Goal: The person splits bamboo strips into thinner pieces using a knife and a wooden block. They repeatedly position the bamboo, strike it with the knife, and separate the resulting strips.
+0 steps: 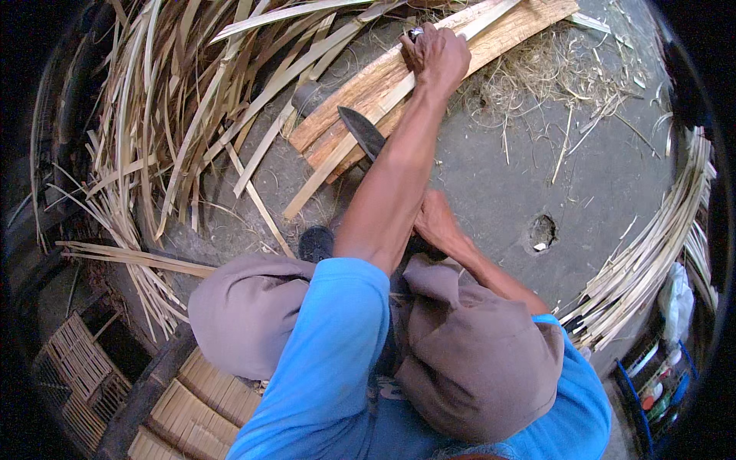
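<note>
My left hand (438, 60) reaches far forward, its fingers closed on a pale bamboo strip (316, 192) that lies along a wooden board (510, 34). Something small and shiny shows by its fingers; I cannot make it out. Under my left forearm passes a knife, its dark, pointed blade (359, 130) sticking out to the left across the strip. Nearer to me, my right hand (438, 221) is closed at the knife's other end. The handle is hidden behind my left forearm.
A large heap of loose bamboo strips (180, 100) spreads at the far left. Thin shavings (552, 77) litter the floor right of the board. A bundle of strips (644, 261) lies at the right, near a blue crate (636, 410). The floor has a small hole (542, 231).
</note>
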Action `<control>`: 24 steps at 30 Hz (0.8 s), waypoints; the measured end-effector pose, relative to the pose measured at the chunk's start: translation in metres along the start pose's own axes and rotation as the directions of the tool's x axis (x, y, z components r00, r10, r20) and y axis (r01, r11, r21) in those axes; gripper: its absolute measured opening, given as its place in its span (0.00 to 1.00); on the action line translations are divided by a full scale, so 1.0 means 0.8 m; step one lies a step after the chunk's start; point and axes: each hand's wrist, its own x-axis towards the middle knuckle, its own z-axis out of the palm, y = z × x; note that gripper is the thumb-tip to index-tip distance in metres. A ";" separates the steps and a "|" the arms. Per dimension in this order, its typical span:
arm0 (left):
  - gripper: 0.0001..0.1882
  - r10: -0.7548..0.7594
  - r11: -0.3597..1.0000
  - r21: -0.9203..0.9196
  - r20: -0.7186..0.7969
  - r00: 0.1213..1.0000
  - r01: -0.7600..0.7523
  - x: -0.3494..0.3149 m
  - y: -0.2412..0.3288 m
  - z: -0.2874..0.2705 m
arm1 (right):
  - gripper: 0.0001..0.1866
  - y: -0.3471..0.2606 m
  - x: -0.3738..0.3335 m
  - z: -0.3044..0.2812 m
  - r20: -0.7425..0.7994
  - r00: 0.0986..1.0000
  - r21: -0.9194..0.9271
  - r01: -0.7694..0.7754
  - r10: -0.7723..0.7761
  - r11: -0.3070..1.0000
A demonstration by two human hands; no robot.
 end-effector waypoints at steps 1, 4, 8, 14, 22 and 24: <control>0.15 -0.093 0.985 0.145 0.006 0.996 0.091 -0.015 -0.043 -0.032 | 0.17 -0.004 0.006 0.005 0.163 0.986 0.013 0.021 -0.023 1.000; 0.14 0.146 0.987 -0.059 -0.044 0.988 -0.148 -0.018 -0.005 0.017 | 0.18 -0.026 0.006 -0.025 -0.064 0.992 0.024 -0.105 0.107 0.994; 0.13 0.076 0.992 0.109 -0.134 0.988 -0.061 -0.028 -0.038 -0.004 | 0.17 -0.003 0.027 -0.016 -0.161 0.986 0.049 0.045 -0.037 0.998; 0.13 0.195 0.981 0.011 -0.155 0.969 -0.195 -0.024 -0.009 0.023 | 0.19 0.018 0.027 -0.044 -0.198 0.977 0.005 -0.086 0.085 0.996; 0.12 0.102 0.993 0.079 -0.172 0.980 -0.089 -0.030 -0.046 0.002 | 0.21 0.003 0.010 -0.027 0.057 0.996 0.058 -0.064 0.061 0.996; 0.12 0.204 0.979 0.016 -0.096 0.974 -0.204 -0.024 -0.003 0.025 | 0.21 0.016 0.000 -0.022 -0.016 0.997 0.075 -0.074 0.075 0.994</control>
